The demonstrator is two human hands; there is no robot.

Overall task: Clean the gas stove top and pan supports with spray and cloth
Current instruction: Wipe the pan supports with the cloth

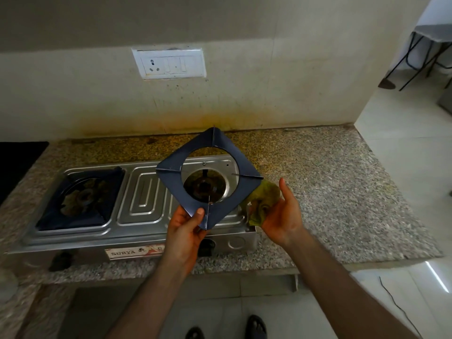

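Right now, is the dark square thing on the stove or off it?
Off. The left hand holds the pan support up by one corner, above the right burner.

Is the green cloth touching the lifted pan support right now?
Cannot tell. In the head view the cloth in the right hand meets the pan support edge visually, but overlap hides any gap.

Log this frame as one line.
left hand: holds support above right burner | right hand: holds cloth | left support: on stove

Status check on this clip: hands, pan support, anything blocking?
Left hand pinches lifted pan support. Right hand cradles green cloth. Nothing in the way.
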